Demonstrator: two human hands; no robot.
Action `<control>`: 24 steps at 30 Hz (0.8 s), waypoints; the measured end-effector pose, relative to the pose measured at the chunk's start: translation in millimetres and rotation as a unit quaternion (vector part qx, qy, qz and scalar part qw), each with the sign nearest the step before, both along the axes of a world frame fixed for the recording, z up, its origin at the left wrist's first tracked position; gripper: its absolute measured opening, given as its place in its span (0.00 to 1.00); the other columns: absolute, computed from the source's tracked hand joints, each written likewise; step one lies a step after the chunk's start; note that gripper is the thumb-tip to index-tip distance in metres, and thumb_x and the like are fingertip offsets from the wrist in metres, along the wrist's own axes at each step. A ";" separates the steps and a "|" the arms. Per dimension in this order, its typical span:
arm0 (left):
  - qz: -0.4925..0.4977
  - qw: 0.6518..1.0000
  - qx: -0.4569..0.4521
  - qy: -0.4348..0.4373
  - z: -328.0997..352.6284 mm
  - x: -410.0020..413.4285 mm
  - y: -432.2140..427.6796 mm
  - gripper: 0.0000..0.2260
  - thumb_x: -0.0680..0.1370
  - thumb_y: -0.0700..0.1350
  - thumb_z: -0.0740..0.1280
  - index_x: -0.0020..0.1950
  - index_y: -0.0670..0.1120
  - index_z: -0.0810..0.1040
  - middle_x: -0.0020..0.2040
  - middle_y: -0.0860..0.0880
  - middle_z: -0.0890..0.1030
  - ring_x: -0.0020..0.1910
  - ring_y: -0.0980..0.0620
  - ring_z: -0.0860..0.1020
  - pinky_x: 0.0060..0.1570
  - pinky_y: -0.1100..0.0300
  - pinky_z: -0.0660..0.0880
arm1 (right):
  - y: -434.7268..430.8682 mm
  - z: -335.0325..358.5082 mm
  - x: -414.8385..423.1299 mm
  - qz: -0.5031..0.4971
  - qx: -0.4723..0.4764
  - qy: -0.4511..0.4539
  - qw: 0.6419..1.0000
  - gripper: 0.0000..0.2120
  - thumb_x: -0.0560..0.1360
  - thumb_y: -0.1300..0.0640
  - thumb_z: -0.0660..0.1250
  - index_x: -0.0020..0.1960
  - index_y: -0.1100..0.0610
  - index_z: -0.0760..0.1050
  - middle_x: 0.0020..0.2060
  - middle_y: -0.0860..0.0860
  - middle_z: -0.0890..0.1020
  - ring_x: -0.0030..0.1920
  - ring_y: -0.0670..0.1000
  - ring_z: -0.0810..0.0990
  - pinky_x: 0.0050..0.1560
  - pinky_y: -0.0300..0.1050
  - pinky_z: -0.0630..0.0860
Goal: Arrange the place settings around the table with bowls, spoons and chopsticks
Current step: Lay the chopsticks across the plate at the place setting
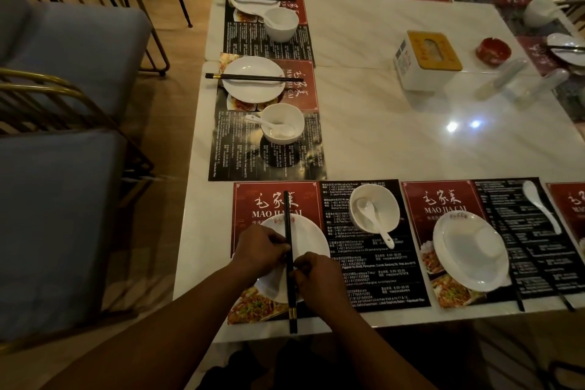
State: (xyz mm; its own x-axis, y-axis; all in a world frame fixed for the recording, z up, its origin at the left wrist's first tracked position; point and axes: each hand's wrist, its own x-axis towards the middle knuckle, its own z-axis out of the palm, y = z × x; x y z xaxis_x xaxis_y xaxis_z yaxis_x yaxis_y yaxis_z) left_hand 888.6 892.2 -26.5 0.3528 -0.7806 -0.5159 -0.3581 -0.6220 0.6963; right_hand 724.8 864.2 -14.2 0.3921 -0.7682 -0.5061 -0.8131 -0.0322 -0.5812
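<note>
Place settings ring the marble table (411,142), each on a mat printed "MAO JIA CAI" above columns of addresses and phone numbers. On the near mat (373,263) sits a plate (311,239). Just right of it, a bowl (391,203) holds a spoon (368,215). Black chopsticks (288,215) lie straight across the plate, their ends past the table's near edge. Left hand (258,250) and right hand (316,275) pinch the chopsticks from either side, fingers curled. On the next mat, a loose spoon (541,209) lies beside a second plate (471,252).
</note>
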 end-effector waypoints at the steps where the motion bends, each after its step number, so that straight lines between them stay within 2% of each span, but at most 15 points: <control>1: 0.002 1.000 0.002 0.000 0.3 0.1 0.2 0.06 0.74 0.44 0.75 0.50 0.48 0.86 0.44 0.53 0.86 0.41 0.60 0.83 0.52 0.57 0.81 | 0.2 0.2 0.1 -0.001 0.001 0.002 1.000 0.11 0.76 0.59 0.67 0.56 0.53 0.82 0.46 0.49 0.86 0.47 0.48 0.84 0.50 0.48 0.83; 4: 0.010 1.000 0.004 0.002 2.3 0.1 0.6 0.04 0.74 0.45 0.74 0.48 0.48 0.87 0.41 0.54 0.86 0.39 0.60 0.84 0.50 0.55 0.82 | 0.5 -0.3 -1.0 -0.007 0.001 0.007 1.000 0.11 0.76 0.57 0.68 0.57 0.55 0.81 0.46 0.49 0.86 0.45 0.46 0.84 0.48 0.42 0.82; 6: 0.012 1.000 -0.003 -0.008 7.0 1.3 1.3 0.04 0.75 0.47 0.73 0.47 0.48 0.87 0.39 0.53 0.86 0.36 0.61 0.83 0.48 0.57 0.82 | 1.6 3.3 -1.0 -0.016 0.005 0.001 1.000 0.12 0.75 0.52 0.71 0.58 0.54 0.79 0.44 0.48 0.85 0.40 0.43 0.82 0.41 0.35 0.78; 7: 0.010 1.000 -0.012 -0.021 9.3 3.0 1.7 0.04 0.75 0.47 0.73 0.47 0.48 0.86 0.39 0.53 0.85 0.36 0.61 0.83 0.48 0.58 0.82 | 2.6 4.5 -0.7 -0.022 0.007 -0.006 1.000 0.13 0.74 0.51 0.72 0.57 0.52 0.78 0.42 0.47 0.84 0.38 0.41 0.82 0.39 0.34 0.77; 11: 0.032 0.988 -0.055 -0.140 16.5 17.1 7.2 0.10 0.75 0.47 0.74 0.55 0.49 0.83 0.48 0.52 0.84 0.45 0.58 0.81 0.50 0.62 0.77 | 6.2 4.7 1.7 -0.024 -0.004 0.001 1.000 0.16 0.70 0.47 0.76 0.54 0.49 0.76 0.36 0.47 0.82 0.38 0.43 0.82 0.41 0.40 0.80; 14: 0.026 0.981 -0.060 -0.183 20.9 28.1 13.8 0.09 0.74 0.47 0.74 0.53 0.50 0.82 0.48 0.53 0.83 0.46 0.54 0.80 0.48 0.60 0.77 | 8.2 2.3 3.7 -0.012 -0.015 0.005 1.000 0.16 0.70 0.49 0.76 0.54 0.51 0.77 0.38 0.47 0.82 0.40 0.44 0.81 0.44 0.42 0.81; 22: 0.006 0.992 -0.031 -0.125 19.4 32.3 26.0 0.18 0.73 0.46 0.74 0.63 0.49 0.80 0.56 0.51 0.84 0.51 0.52 0.82 0.55 0.56 0.79 | 9.7 2.7 5.9 -0.010 -0.014 0.007 1.000 0.16 0.72 0.49 0.75 0.56 0.53 0.78 0.43 0.48 0.83 0.43 0.45 0.81 0.44 0.40 0.79; 24: 0.012 0.993 -0.031 -0.116 19.9 31.7 28.2 0.19 0.73 0.45 0.75 0.64 0.50 0.79 0.56 0.51 0.84 0.52 0.52 0.82 0.56 0.54 0.79 | 8.2 6.0 4.6 -0.017 -0.023 0.010 1.000 0.17 0.72 0.46 0.74 0.56 0.53 0.77 0.42 0.47 0.83 0.43 0.44 0.81 0.41 0.35 0.76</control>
State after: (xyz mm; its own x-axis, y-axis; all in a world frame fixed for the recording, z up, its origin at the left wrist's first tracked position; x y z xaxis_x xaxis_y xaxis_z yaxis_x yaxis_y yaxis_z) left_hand 920.3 920.5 -6.6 0.4755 -0.7984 -0.3695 -0.4987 -0.5906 0.6344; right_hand 729.4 872.4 -8.2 0.3563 -0.8034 -0.4771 -0.8255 -0.0314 -0.5635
